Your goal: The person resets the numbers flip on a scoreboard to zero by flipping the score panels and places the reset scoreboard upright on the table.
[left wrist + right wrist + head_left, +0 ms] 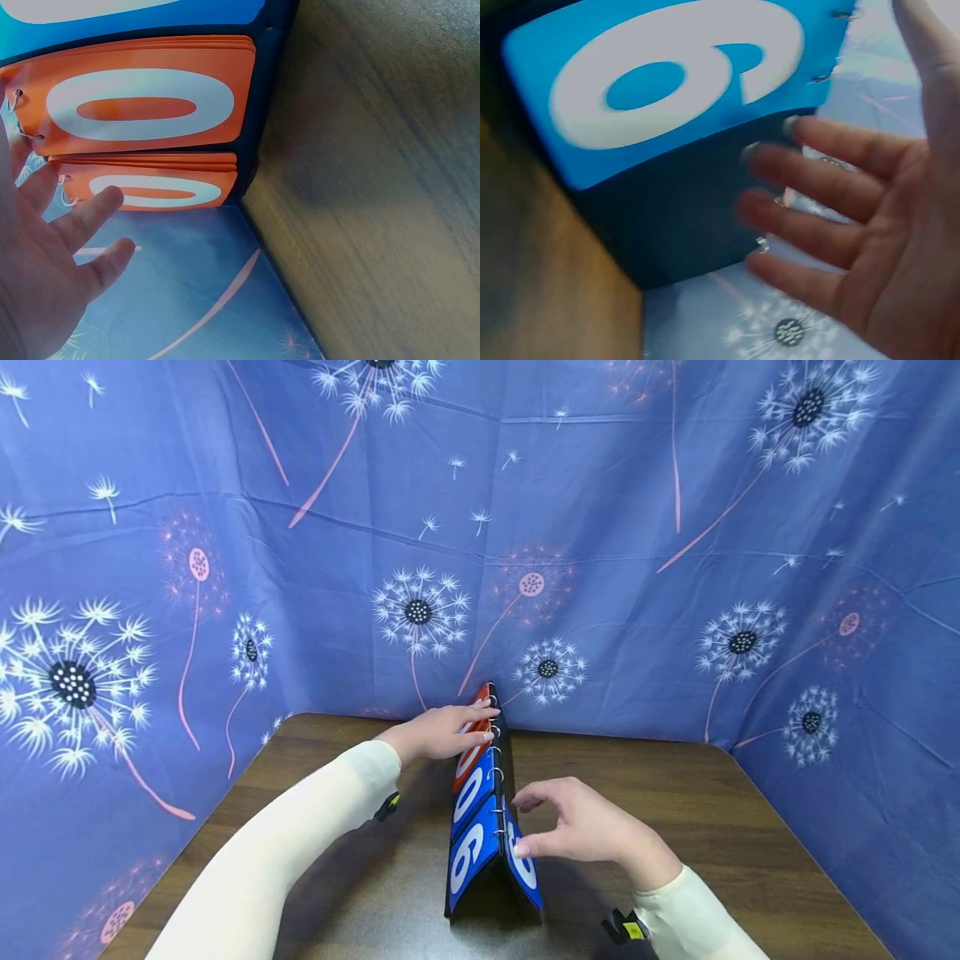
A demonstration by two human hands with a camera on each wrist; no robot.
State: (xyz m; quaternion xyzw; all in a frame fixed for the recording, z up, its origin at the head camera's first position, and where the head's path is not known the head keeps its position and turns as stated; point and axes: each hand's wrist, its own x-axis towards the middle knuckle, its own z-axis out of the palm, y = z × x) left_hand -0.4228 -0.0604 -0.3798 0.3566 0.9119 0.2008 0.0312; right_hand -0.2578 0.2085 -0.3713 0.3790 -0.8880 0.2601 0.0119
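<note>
A tent-shaped flip scoreboard [506,760] with ring-bound number cards stands on the table, its ridge running away from me. My left hand [442,732] lies over the far part of the ridge, fingers extended across the rings, beside two orange 0 cards [142,112]. Nearer on that left face are a blue 0 card [468,793] and another blue number card [468,860]. My right hand [588,827], fingers spread and holding nothing, is by the near end of the right face. There a blue card marked 6 [652,90] hangs against the black panel [682,210].
The brown wooden tabletop [637,777] extends to both sides of the scoreboard. A blue cloth [615,635] with dandelion prints hangs behind the table and along its sides. Dark bands with yellow marks [633,931] are at the wrists.
</note>
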